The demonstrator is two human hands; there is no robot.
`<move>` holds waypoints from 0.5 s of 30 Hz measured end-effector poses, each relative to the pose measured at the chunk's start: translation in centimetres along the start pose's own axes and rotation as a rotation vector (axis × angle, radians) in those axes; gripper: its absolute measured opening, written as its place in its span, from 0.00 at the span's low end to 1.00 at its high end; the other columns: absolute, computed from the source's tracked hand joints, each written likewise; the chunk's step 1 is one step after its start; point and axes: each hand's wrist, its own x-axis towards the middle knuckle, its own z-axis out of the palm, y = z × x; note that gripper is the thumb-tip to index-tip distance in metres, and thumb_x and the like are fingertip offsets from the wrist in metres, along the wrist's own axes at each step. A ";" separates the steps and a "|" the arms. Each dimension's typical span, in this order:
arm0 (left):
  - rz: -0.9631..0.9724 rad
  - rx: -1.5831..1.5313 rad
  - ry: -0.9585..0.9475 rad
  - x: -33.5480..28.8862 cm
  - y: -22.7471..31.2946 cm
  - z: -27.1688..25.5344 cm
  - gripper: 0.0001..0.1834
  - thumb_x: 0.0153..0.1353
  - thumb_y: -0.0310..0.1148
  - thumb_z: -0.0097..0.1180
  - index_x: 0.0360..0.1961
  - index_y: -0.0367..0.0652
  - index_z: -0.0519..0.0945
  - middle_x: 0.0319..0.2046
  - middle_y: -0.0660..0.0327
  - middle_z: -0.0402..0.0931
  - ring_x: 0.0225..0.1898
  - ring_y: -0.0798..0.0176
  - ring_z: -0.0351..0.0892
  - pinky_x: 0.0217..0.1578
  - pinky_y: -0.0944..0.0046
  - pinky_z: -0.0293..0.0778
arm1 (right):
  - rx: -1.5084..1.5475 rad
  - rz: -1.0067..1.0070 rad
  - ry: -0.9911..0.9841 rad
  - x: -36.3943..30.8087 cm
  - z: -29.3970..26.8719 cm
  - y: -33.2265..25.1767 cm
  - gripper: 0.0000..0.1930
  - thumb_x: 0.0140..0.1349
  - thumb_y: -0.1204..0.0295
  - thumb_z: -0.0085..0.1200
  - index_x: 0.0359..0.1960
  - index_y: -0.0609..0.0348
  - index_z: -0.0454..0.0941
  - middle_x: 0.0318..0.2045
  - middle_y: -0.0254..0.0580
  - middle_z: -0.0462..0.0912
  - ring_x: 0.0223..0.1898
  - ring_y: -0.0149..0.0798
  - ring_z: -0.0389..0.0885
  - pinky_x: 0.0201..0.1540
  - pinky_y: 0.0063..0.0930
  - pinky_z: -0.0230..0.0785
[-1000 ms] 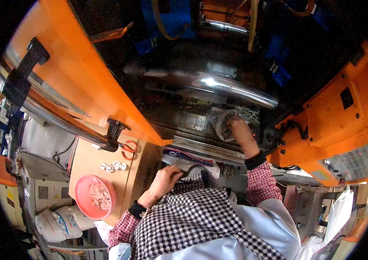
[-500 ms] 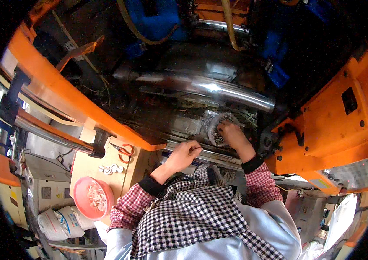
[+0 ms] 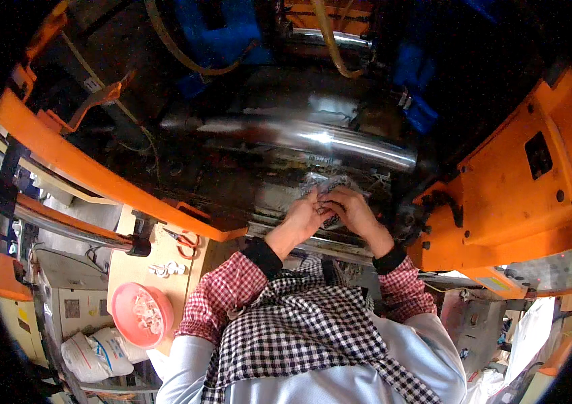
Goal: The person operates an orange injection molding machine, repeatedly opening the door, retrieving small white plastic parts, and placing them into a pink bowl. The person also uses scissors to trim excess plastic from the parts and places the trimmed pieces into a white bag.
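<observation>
My left hand (image 3: 302, 218) and my right hand (image 3: 355, 210) meet at the fingertips over a clear plastic bag (image 3: 342, 182) of small dark pieces. Both hands are closed in a pinch. Whatever lies between their fingers is too small or too hidden to name. My hands cover much of the bag, which sits on the machine's dark ledge, in front of a shiny steel bar (image 3: 326, 139).
An orange guard rail (image 3: 117, 177) slants along the left; an orange panel (image 3: 501, 195) stands at right. On a wooden tabletop (image 3: 121, 259) are red-handled cutters (image 3: 187, 245), white parts (image 3: 167, 269) and a pink bowl (image 3: 119, 313) of pale pieces. White sacks (image 3: 94, 355) lie lower left.
My right hand has come up out of the bag's mouth. My left hand has moved right and up to meet it. The whole view has shifted slightly.
</observation>
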 end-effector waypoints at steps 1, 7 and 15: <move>0.016 0.003 0.022 0.1 0.0 -0.2 0.18 0.65 0.41 0.35 0.41 0.34 0.66 0.37 0.55 0.68 0.42 0.58 0.68 0.47 0.54 0.68 | 0.048 0.040 -0.014 0.0 -0.3 -0.2 0.11 0.47 0.79 0.51 0.34 0.58 0.76 0.33 0.47 0.76 0.36 0.50 0.75 0.40 0.38 0.67; 0.005 0.007 0.091 -0.9 0.6 0.9 0.14 0.65 0.36 0.36 0.40 0.36 0.67 0.40 0.53 0.73 0.45 0.53 0.70 0.53 0.48 0.64 | 0.053 -0.004 0.116 -0.3 0.1 0.9 0.07 0.50 0.79 0.53 0.32 0.63 0.77 0.30 0.46 0.77 0.33 0.45 0.76 0.36 0.30 0.68; -0.002 0.005 -0.021 -1.1 1.1 0.5 0.12 0.65 0.32 0.35 0.41 0.35 0.67 0.44 0.51 0.71 0.49 0.53 0.69 0.54 0.48 0.63 | 0.217 0.101 0.151 0.1 -0.3 0.2 0.07 0.53 0.80 0.52 0.34 0.63 0.78 0.30 0.45 0.80 0.32 0.38 0.79 0.34 0.26 0.70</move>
